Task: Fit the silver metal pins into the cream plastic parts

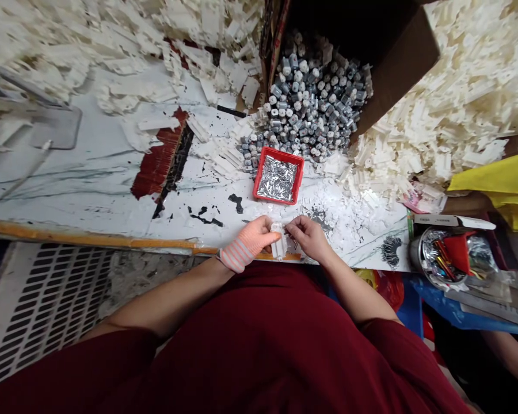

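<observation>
White plastic is seen in the small part [278,247] held between the two hands, just above the near edge of the marble-patterned surface [99,167]. The part is gripped by the left hand [248,244], on which an orange glove with pale stripes is worn; the thumb is laid across its face. The right hand [311,237] is bare, its thumb and forefinger held close together at the part's upper right edge; whether they are fully closed or a small item is pinched cannot be told.

Beyond the hands, a red tray [299,179] is filled with slim metal pins [277,179]. Behind it, grey-and-white cylindrical pieces [319,98] are spilled from a cardboard box [399,69] lying open toward the hands. White plastic pieces are heaped to the left [125,34] and right of the box. At the far right of the surface, a round metal container [416,253] is seen, with assorted items held inside.
</observation>
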Tool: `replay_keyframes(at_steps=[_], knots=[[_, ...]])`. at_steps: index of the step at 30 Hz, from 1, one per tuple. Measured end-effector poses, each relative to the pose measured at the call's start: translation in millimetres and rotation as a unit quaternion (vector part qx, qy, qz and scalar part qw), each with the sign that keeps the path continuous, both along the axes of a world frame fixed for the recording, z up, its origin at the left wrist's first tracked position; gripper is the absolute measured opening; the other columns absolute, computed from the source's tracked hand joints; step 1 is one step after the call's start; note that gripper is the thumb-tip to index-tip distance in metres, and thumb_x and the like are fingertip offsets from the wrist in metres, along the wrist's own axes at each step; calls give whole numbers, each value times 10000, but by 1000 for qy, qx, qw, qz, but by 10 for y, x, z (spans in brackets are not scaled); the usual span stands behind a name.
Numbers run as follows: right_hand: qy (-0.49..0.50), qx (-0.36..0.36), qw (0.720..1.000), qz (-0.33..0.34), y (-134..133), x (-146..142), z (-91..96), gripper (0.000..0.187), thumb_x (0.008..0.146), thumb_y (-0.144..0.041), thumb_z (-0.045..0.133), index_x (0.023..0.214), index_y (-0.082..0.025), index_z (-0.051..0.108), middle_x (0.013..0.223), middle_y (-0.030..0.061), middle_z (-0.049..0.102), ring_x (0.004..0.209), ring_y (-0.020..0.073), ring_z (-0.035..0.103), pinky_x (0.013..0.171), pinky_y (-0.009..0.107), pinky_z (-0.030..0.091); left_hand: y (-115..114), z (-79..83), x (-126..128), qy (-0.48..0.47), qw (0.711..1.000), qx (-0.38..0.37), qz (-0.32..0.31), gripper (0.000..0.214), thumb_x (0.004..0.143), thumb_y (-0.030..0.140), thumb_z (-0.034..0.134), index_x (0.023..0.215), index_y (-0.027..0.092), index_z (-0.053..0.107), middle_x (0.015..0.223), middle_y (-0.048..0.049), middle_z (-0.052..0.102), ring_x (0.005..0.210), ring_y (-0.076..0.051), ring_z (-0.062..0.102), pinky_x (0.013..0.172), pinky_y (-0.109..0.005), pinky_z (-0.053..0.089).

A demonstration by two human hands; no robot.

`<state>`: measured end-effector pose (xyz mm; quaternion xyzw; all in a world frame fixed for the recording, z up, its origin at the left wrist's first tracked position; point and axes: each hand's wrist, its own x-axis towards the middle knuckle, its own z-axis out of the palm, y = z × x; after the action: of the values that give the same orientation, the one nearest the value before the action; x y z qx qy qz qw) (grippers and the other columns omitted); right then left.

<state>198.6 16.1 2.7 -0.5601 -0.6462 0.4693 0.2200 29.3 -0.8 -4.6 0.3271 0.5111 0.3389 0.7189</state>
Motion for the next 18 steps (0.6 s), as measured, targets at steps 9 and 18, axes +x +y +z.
replay_keyframes(at_steps=[9,18], knots=[[-26,-1,999,42,-32,-48,-21,173,809,-349,568,739,-191,576,686,5,623,618,133,552,613,263,424,-44,6,-59,25,999,27,-18,238,673,235,647,730,186,421,581,87,445,525,-68,433,505,-191,339],[-150,88,984,44,174,174,-218,168,866,-321,570,799,-186,644,815,47,658,804,174,581,754,302,446,-51,-58,-181,23,1000,-13,3,215,661,265,622,804,173,489,575,82,446,523,-82,433,501,-203,325]])
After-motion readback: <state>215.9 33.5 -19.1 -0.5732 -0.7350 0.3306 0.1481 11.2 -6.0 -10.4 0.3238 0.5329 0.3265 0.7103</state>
